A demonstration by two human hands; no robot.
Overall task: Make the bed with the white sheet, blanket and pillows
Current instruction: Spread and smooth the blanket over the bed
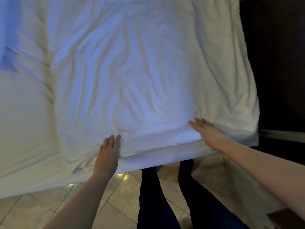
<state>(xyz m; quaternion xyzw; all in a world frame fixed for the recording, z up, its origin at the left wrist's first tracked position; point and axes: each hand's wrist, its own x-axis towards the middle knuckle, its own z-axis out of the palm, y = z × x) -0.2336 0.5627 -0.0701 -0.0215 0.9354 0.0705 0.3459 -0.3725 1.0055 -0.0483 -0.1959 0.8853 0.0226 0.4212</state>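
The left hand (pixel 109 152) lies flat on the near edge of the white blanket (pixel 132 63), with the fingers straight and close together and pointing away from the person. Its thumb is not to be seen; it may be under the fold, I cannot tell. The right hand (pixel 209 134) is also flat and spread out, with its fingers straight, and it presses on the same edge nearer to the right corner, the fingertips turned toward the left. Its thumb is hidden too. Neither hand holds any cloth in a grip that shows.

Between the two hands the blanket edge is thick and a little rolled. The blanket covers the middle and the right part of the bed (pixel 41 182), very wrinkled, and its far end is cut off by the top of the picture. Under it the white sheet (pixel 24 113) shows on the left and as a narrow strip along the near edge. A rounded swelling at the far left is too pale and soft to make out.

Below the bed are the beige tiled floor (pixel 115 195) and the person's legs (pixel 153 204) in dark trousers. The right side is too dark to read. A brown thing (pixel 287 219) is cut off in the lower right corner.
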